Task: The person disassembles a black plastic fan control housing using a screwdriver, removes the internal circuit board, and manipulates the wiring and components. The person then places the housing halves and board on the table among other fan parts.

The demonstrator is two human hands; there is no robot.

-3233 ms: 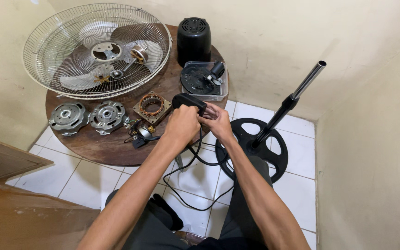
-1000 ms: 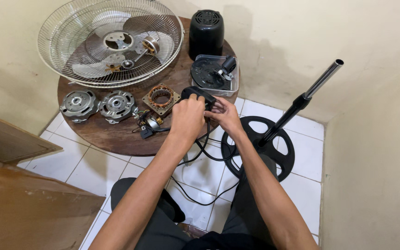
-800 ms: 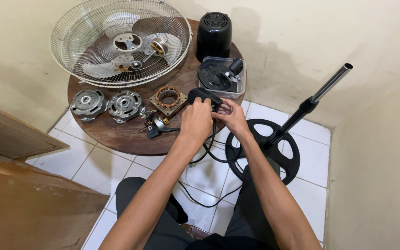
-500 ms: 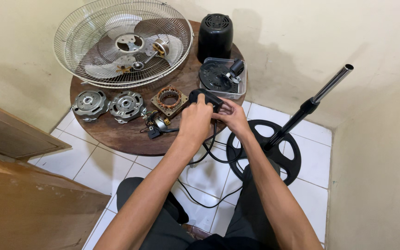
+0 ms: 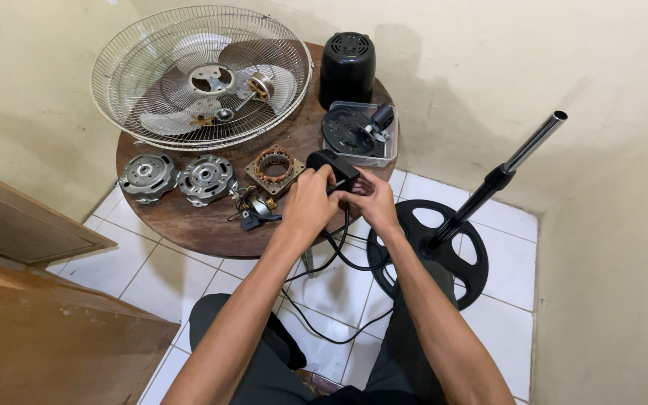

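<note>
Both my hands meet at the front right edge of a round wooden table [image 5: 189, 225]. My left hand [image 5: 307, 204] and my right hand [image 5: 369, 201] grip a small black fan housing part [image 5: 331, 166] between them; a black cable [image 5: 339, 255] hangs from it to the floor. Just left of my left hand lie a copper-wound stator [image 5: 274, 166] and a small cluster of wired parts [image 5: 253, 210].
A wire fan guard with blades [image 5: 200, 75] lies at the table's back. Two metal motor covers [image 5: 178, 178], a black motor cap [image 5: 346, 67] and a clear tray of parts [image 5: 361, 133] sit on the table. A black fan stand with pole [image 5: 444, 240] is on the tiled floor at right. Wooden furniture [image 5: 31, 300] at left.
My hands stay on the black part at the table edge with only small finger shifts. The view has drifted slightly, moving the table toward the right.
</note>
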